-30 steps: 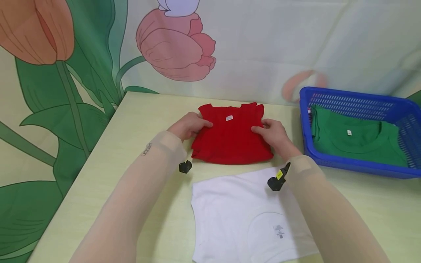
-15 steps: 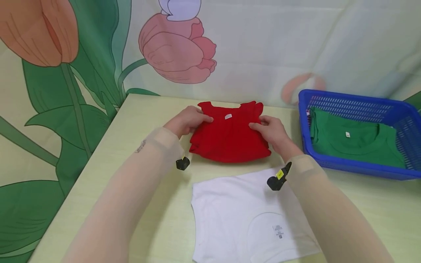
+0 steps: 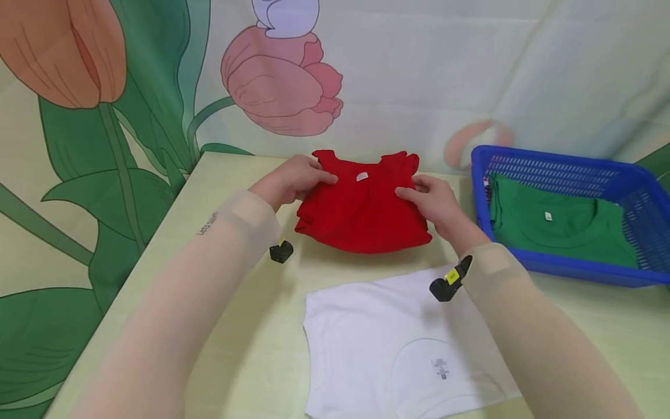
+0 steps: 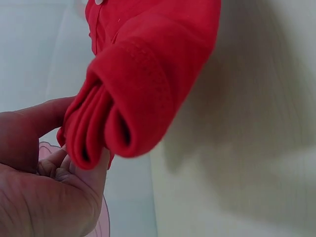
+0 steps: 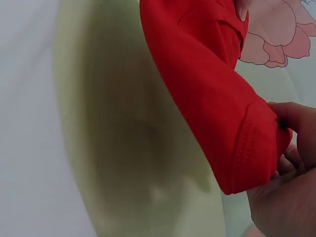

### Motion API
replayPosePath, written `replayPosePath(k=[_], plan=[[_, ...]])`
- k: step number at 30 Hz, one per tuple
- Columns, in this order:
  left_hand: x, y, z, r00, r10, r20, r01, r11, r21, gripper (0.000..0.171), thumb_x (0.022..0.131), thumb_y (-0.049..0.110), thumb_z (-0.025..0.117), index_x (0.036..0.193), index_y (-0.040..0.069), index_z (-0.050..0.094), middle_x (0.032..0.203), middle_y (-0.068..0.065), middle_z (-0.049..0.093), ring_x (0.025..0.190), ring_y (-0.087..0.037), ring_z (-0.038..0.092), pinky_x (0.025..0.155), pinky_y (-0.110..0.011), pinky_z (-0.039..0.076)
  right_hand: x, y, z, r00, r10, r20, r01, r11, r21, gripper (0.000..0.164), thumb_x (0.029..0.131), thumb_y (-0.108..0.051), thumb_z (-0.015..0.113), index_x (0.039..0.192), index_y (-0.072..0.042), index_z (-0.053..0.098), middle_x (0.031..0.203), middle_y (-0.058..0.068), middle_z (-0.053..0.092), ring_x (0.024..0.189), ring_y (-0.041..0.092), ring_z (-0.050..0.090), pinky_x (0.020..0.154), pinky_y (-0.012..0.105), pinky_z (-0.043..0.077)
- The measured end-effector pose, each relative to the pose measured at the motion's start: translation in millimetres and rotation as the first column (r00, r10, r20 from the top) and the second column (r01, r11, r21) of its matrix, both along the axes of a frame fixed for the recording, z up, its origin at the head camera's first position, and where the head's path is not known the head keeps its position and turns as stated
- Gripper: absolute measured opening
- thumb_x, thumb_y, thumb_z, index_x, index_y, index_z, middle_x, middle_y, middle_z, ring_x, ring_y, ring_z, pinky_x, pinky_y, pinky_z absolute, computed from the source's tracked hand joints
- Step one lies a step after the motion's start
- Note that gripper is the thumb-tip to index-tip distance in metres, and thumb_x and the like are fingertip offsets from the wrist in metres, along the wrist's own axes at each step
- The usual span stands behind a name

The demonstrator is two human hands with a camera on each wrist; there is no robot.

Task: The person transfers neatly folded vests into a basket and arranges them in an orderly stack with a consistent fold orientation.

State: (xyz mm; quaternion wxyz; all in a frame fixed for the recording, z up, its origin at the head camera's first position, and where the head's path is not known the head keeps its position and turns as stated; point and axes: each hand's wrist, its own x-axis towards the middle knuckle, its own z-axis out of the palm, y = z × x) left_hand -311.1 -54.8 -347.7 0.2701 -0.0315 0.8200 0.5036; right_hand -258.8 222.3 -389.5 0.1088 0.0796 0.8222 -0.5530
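Note:
A folded red shirt (image 3: 363, 215) with a small white neck label hangs between my two hands, over the back part of the table. My left hand (image 3: 300, 179) pinches its left side, thumb on top and fingers underneath. On the opposite side my right hand (image 3: 431, 201) grips it the same way. The left wrist view shows the stacked folds of the red shirt (image 4: 143, 94) at its side edge. Seen from the right wrist, the red shirt (image 5: 212, 98) is lifted, with a shadow on the table below it.
A white shirt (image 3: 361, 337) lies flat on the table (image 3: 251, 349) in front of the red one. To the right stands a blue plastic basket (image 3: 570, 267) with a folded green shirt (image 3: 565, 227) inside. A flower-printed backdrop (image 3: 398, 75) rises behind the table.
Both hands have raised the red shirt from the table and moved it slightly toward the backdrop, its lower edge now hanging above the surface. The white shirt and basket stay put.

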Motion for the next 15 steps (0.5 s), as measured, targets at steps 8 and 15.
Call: replayPosePath(k=[8, 15], plan=[[6.1, 1, 12.0, 1.000, -0.017, -0.014, 0.017, 1.000, 0.004, 0.044, 0.103, 0.020, 0.072, 0.140, 0.002, 0.057, 0.130, -0.015, 0.065, 0.109, -0.028, 0.068, 0.099, -0.039, 0.061, 2.1, 13, 10.8, 0.999, 0.044, -0.003, -0.044, 0.999, -0.027, 0.063, 0.106, -0.030, 0.069, 0.159, -0.006, 0.046, 0.144, 0.018, 0.063, 0.116, 0.025, 0.068, 0.099, 0.032, 0.059], [11.1, 8, 24.7, 0.997, -0.052, -0.053, 0.053, 0.999, 0.014, 0.045, 0.102, 0.021, 0.074, 0.141, 0.003, 0.058, 0.130, -0.015, 0.065, 0.108, -0.029, 0.069, 0.097, -0.040, 0.062, 6.8, 27, 26.6, 0.995, 0.090, -0.036, -0.090, 0.996, 0.001, 0.059, 0.106, -0.032, 0.069, 0.155, -0.007, 0.052, 0.136, 0.016, 0.067, 0.097, 0.012, 0.073, 0.084, 0.022, 0.060]])
